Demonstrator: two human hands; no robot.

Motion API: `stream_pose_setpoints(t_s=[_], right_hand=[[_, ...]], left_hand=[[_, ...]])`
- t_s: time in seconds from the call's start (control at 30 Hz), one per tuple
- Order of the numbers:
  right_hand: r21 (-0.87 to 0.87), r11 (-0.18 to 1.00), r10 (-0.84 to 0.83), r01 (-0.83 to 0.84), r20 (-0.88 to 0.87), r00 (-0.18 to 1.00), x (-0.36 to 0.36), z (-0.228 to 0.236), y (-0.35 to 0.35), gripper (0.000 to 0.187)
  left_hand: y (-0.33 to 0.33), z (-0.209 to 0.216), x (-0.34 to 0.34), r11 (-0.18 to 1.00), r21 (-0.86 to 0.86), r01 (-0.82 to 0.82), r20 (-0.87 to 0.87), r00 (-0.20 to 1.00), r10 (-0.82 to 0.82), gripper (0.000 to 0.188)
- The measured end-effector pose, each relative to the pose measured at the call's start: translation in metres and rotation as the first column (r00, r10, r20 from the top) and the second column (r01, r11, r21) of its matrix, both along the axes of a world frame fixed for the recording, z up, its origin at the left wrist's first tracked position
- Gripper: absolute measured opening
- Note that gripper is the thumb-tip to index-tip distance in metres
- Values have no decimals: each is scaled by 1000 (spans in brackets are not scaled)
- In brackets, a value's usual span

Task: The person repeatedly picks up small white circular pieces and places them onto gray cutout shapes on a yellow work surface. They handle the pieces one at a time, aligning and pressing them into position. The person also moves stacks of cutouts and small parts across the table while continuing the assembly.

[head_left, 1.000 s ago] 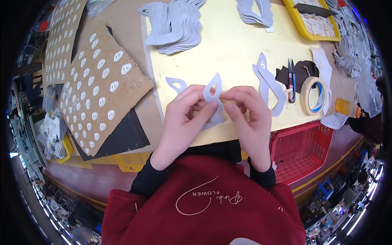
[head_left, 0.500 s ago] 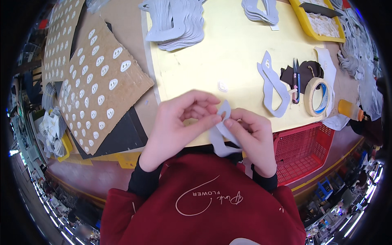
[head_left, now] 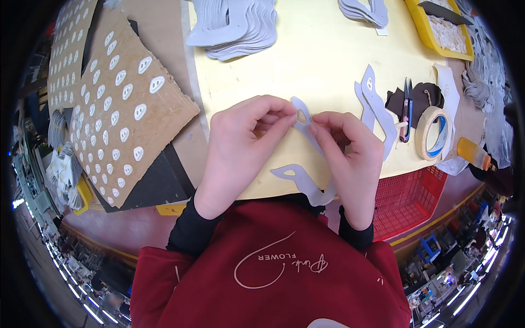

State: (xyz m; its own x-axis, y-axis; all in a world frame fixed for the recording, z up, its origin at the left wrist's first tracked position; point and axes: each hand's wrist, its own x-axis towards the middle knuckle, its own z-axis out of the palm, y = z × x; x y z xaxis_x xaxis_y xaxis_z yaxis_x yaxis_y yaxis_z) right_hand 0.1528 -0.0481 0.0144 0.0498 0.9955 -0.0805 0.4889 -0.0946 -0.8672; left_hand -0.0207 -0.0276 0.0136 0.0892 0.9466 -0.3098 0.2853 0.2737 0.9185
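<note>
A light grey, flat U-shaped cut piece (head_left: 310, 188), like a shoe-upper part, is held over the near part of the yellow work surface (head_left: 249, 82). Its upper end has an oval hole, pinched from the left by the thumb and fingertips of my left hand (head_left: 235, 145). On the other side, my right hand (head_left: 355, 145) pinches the same arm of the piece just below that hole. The second arm, also with a hole, hangs lower, toward my body. To the right of my right hand lie similar grey pieces (head_left: 374, 104), overlapping.
Stacked grey pieces (head_left: 235, 33) stand at the far side, with a smaller stack (head_left: 363, 13) right. Thread snips (head_left: 406, 112), a tape roll (head_left: 432, 134) and a yellow tray (head_left: 432, 46) are at right. Brown boards (head_left: 158, 112) with white patches lie left; a red basket (head_left: 407, 202) sits below.
Both hands have moved up and away from my body with the grey piece, whose arms now spread apart. The white patch seen on the yellow surface no longer shows.
</note>
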Motion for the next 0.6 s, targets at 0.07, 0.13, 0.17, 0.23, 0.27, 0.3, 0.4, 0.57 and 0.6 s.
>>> stream_pose_setpoints(t_s=[0.07, 0.13, 0.17, 0.23, 0.27, 0.3, 0.4, 0.57, 0.6], right_hand=[[-31, 1000, -3, 4, 9, 1000, 1, 1, 0, 11], [-49, 999, 9, -9, 8, 1000, 2, 1, 1, 12], [-41, 999, 7, -7, 7, 1000, 2, 1, 2, 11], [-26, 1000, 10, -10, 6, 1000, 1, 0, 4, 11], [-25, 1000, 11, -11, 8, 1000, 1, 0, 4, 11], [-23, 1000, 12, -12, 10, 1000, 2, 0, 5, 12], [-17, 1000, 4, -3, 10, 1000, 2, -1, 5, 12], [-17, 1000, -4, 4, 5, 1000, 2, 0, 7, 11], [-20, 1000, -8, 8, -2, 1000, 2, 0, 8, 12]], left_hand=[[0, -2, 3, 1000, 29, 5, -27, 1000, -4, 12], [1, -2, 4, 998, 54, 11, -52, 999, -8, 12], [1, -2, 5, 998, 60, 15, -65, 998, -11, 12], [1, -2, 5, 997, 73, 20, -91, 996, -14, 13], [1, -1, 6, 997, 80, 23, -102, 995, -15, 13], [1, -1, 7, 996, 88, 26, -113, 993, -16, 13], [1, -1, 9, 996, 91, 19, -123, 992, -8, 12], [1, 0, 11, 992, 122, 20, -146, 989, -2, 11], [1, 0, 11, 991, 129, 20, -148, 989, -1, 11]])
